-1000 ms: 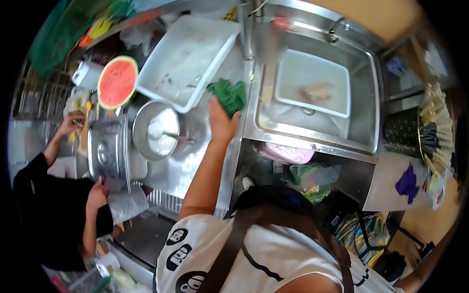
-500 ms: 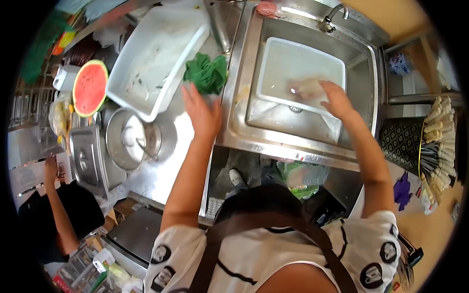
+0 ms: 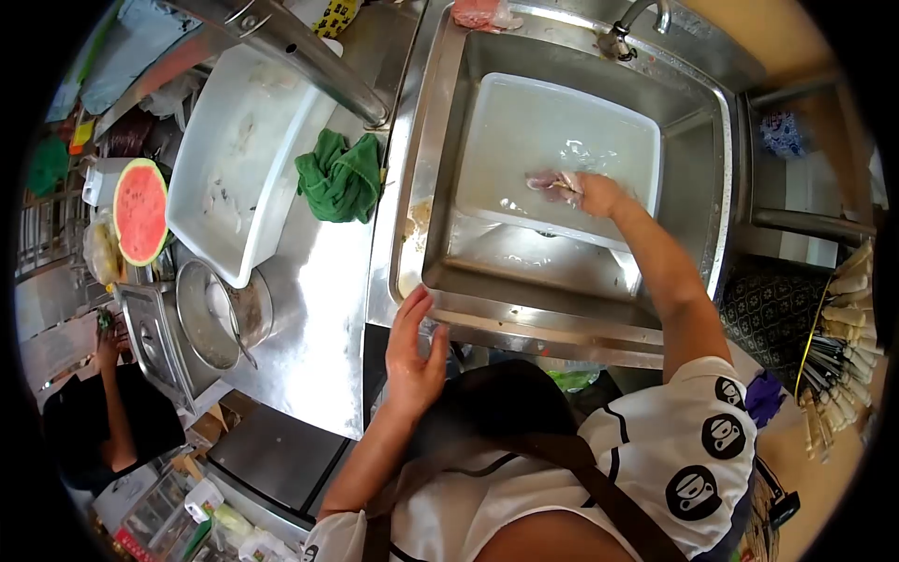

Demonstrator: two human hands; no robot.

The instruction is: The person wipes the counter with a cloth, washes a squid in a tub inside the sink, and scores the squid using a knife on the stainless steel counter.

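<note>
My right hand (image 3: 597,194) reaches into a white tub (image 3: 476,211) of cloudy water that sits inside the metal sink (image 3: 449,112). Its fingers are closed on a pinkish-grey piece of what looks like raw meat (image 3: 548,184), at the water's surface; the fingertips are partly hidden. My left hand (image 3: 412,361) is open and holds nothing, thumb apart from the fingers, close to the sink's front left edge. A crumpled green cloth (image 3: 339,178) lies on the steel counter left of the sink.
A larger white tub (image 3: 220,140), a metal pot (image 3: 211,323) and half a watermelon (image 3: 140,211) stand on the left. A metal post (image 3: 309,70) rises beside the cloth. The faucet (image 3: 623,33) is at the back. Another person (image 3: 112,421) works at far left.
My left hand has drawn back from beside the green cloth toward the sink's front edge. My right hand has gone into the tub's water and closed on the pinkish piece. The view has shifted.
</note>
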